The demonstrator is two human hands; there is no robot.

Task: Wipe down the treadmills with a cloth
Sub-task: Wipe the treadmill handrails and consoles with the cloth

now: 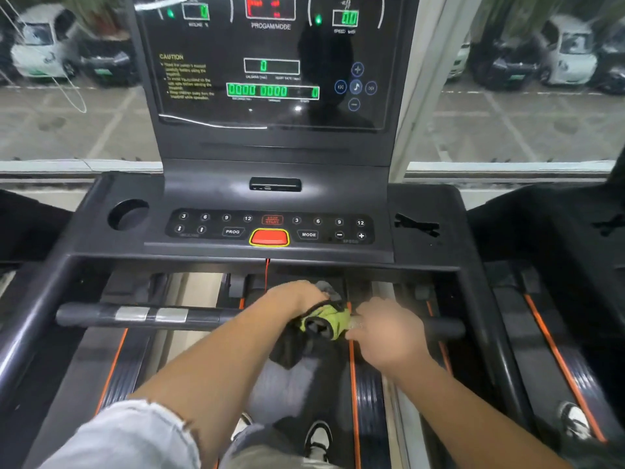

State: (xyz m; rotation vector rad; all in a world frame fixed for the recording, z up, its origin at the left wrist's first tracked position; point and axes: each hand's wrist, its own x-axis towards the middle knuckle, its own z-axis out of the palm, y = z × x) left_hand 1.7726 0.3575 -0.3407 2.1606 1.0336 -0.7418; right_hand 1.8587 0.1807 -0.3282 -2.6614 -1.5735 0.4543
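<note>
At the front crossbar of the treadmill (422, 204), head view, both hands are on the work.

- handlebar (209, 315): dark, runs left to right below the console. Two silver sensor plates (152, 313) sit on its left half.
- cloth (323, 323): lime-green and black, bunched on the bar a little right of centre. A dark flap hangs below the bar over the running belt (291, 387). A grey bit pokes out past the left knuckles.
- left hand (297, 296): on top of the cloth, fingers curled down over it, clamping it to the bar. The cloth lies under this hand and spills out to its right.
- right hand (389, 335): lies over the bar just right of the cloth, fingers curled, fingertips touching the green edge. Can't tell whether it grips the bar or the cloth. The bar reappears right of the wrist.
- pale denim sleeve (128, 434) on the left arm; right forearm is bare.

Around it:
- red stop button (269, 237) with a yellow rim, mid keypad. A red cord (267, 275) drops from below it towards the bar.
- cup holder (128, 214) at console left.
- display (270, 62) is lit, green digits all zeros.
- black-and-white shoe (318, 434) on the belt.
- second treadmill (558, 333) at right, orange stripe on its deck.
- parked cars (568, 52) outside the window.
</note>
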